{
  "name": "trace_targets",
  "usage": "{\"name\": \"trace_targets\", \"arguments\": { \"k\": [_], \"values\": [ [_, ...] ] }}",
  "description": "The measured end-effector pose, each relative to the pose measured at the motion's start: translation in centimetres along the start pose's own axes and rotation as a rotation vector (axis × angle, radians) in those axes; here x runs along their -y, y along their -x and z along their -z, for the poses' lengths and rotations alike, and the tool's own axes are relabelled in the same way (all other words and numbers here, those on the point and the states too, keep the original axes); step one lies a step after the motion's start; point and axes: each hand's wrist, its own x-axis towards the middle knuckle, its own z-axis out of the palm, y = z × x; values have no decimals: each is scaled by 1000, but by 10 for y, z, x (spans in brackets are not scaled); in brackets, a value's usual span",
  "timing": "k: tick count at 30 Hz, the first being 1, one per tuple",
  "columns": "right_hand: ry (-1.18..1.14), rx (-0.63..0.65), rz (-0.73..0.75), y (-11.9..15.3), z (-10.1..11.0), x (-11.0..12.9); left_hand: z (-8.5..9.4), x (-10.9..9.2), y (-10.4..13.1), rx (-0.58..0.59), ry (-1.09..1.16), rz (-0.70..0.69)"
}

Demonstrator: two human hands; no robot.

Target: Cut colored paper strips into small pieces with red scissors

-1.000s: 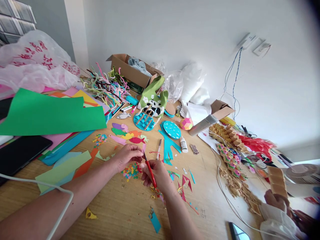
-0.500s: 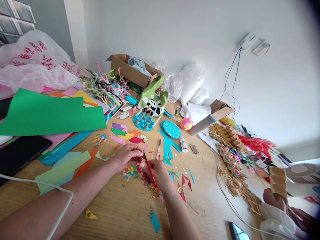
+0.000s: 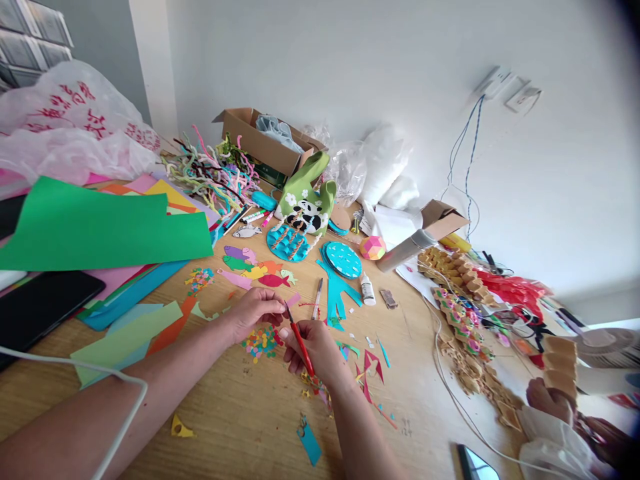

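My right hand (image 3: 311, 348) is closed around red-handled scissors (image 3: 301, 347), whose dark tip points up and left toward my other hand. My left hand (image 3: 257, 313) is pinched just left of the scissor tip, near a small pink paper strip (image 3: 293, 300); whatever lies between its fingers is too small to make out. Colourful paper dots (image 3: 261, 343) lie on the table below my left hand. Beyond both hands sit paper fish, among them a red one (image 3: 273, 281), and a blue paper piece with cut strips (image 3: 336, 300).
Green paper (image 3: 105, 230) and a black phone (image 3: 50, 307) lie at the left. A glue bottle (image 3: 367, 291), a blue disc (image 3: 343, 259) and a grey cylinder (image 3: 406, 250) stand or lie beyond my right hand. Another person's hands (image 3: 553, 403) hold cardboard at the right.
The pink strip by the scissor tip shows slightly further right and flatter. My hands have barely moved. The other person's hands at the right have shifted slightly.
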Motion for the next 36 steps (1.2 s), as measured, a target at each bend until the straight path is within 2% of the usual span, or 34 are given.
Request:
{"name": "trace_targets", "arguments": {
  "k": [36],
  "values": [
    [2, 18, -20, 0, 3, -2, 1, 2, 0, 20, -45, 4]
  ]
}}
